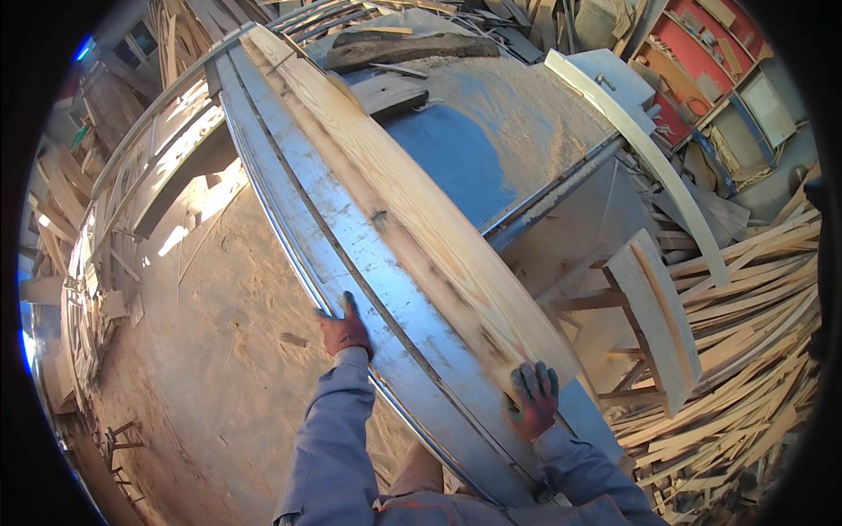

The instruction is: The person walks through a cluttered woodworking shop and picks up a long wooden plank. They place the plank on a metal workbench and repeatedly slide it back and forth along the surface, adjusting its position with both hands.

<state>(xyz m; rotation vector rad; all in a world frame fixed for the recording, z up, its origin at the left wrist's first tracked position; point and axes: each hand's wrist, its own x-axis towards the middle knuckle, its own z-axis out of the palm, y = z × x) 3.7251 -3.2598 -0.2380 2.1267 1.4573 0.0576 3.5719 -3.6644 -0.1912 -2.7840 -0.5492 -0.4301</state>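
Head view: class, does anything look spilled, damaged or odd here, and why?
Sawdust lies spread over the blue surface right of the long plank, partly hiding that surface. Dark streaks mark the plank's left side, unlike its pale grain.

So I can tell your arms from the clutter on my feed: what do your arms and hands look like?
The left hand and right hand wear reddish gloves with darker, greyish fingertips. The sleeves are long and blue-grey, running down to the gloves.

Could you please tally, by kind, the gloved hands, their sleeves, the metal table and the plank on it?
Gloved hands: 2, left hand and right hand
Sleeves: 2, left sleeve and right sleeve
Metal table: 1
Plank: 1
Total: 6
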